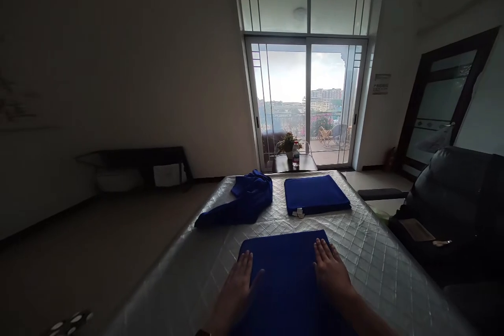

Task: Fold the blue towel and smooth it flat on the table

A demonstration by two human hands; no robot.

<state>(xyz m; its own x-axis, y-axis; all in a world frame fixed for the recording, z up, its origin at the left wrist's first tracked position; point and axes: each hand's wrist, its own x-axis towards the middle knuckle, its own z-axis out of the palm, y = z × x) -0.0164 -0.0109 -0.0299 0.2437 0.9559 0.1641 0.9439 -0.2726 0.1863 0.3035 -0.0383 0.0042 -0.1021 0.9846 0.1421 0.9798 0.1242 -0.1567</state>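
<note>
In front of me a folded blue cloth [285, 278], perhaps a garment, lies flat on a table with a silvery quilted-pattern cover [366, 241]. My left hand [238, 283] rests along its left edge, fingers stretched and thumb apart. On the right edge lies my right hand [331, 268], flat with its fingers extended. Farther back on the right sits a second folded blue cloth [317, 192] with white tags at its near edge. To the left of it is a crumpled blue cloth [252, 197]. The near end of the front cloth runs out of view.
Beyond the table's far end stands a small dark table [281, 164] with a potted plant [289, 143] and a bottle [296, 156]. A black leather chair [460, 210] flanks the right side. A low dark bench [142, 160] is by the left wall.
</note>
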